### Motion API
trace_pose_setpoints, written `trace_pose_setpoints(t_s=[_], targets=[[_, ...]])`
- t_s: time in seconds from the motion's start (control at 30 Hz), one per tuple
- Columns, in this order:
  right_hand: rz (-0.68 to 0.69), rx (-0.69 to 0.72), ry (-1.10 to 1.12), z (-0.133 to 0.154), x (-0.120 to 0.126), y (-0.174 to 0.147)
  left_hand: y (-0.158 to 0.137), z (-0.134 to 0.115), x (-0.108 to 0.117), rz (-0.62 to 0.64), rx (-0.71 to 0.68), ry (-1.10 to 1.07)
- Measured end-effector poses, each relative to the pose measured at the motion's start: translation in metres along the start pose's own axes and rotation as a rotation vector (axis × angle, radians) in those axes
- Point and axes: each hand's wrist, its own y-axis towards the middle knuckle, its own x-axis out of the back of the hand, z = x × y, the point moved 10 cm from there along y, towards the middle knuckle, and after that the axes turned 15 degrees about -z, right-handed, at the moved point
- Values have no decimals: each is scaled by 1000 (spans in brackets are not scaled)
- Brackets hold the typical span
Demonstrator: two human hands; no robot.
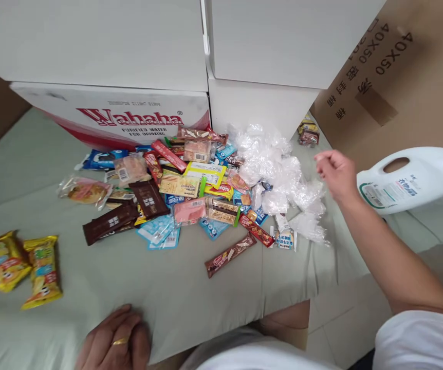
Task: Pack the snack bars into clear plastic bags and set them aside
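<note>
My left hand (115, 341) rests on the pale green cloth (190, 308) near its front edge. Its fingers are curled under, and nothing shows in them. Over the right end of the heap, my right hand (335, 172) hangs in the air with its fingers bent together and nothing visible in them. Closest to it lie crumpled clear plastic bags (277, 164). Left of the bags spreads a mixed heap of wrapped snacks, with a soda biscuit pack (180, 184), a dark brown packet (150, 199) and a pink packet (189, 211). One chocolate wafer bar (231, 255) sits in front.
Behind the heap stand a Wahaha water carton (129, 115) and white boxes (268, 103). Several yellow snack packets (44, 270) lie at the left. On the right are a white jug (402, 177) and a large brown carton (410, 77). Two small packets (308, 132) lie beside the white box.
</note>
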Motion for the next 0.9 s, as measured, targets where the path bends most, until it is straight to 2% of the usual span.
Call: trace_pose_setpoints(t_s=[0.07,0.17,0.23,0.3,0.33,0.4,0.5,0.6,0.67,0.73,0.83,0.9], targets=[[185,68,-121,24,-13,-53,5,-5,1,-19,-36,-8],[316,133,-356,36,-33,-108,10,-12,6,-52,-74,-14],[320,183,-437,42,-41,-126,11,-16,8,-68,-89,-19],[236,172,-340,51,-36,-132,11,-18,10,-84,-89,-34],[177,109,-214,53,-30,-134,10,-18,11,-92,-84,-43],[98,-125,115,49,-22,-143,8,-17,13,-115,-62,-58],[110,-519,482,38,-37,-186,6,-11,20,-162,43,-133],[84,-699,607,41,-51,-240,7,-3,21,-146,305,-348],[47,-714,644,50,-52,-270,8,-6,9,-48,523,-547],[53,-679,622,62,-51,-296,5,-22,-18,142,770,-796],[224,-574,520,84,-58,-325,-8,-55,-58,370,1221,-1151],[408,-476,471,98,-68,-340,-13,-73,-76,448,1408,-1276]])
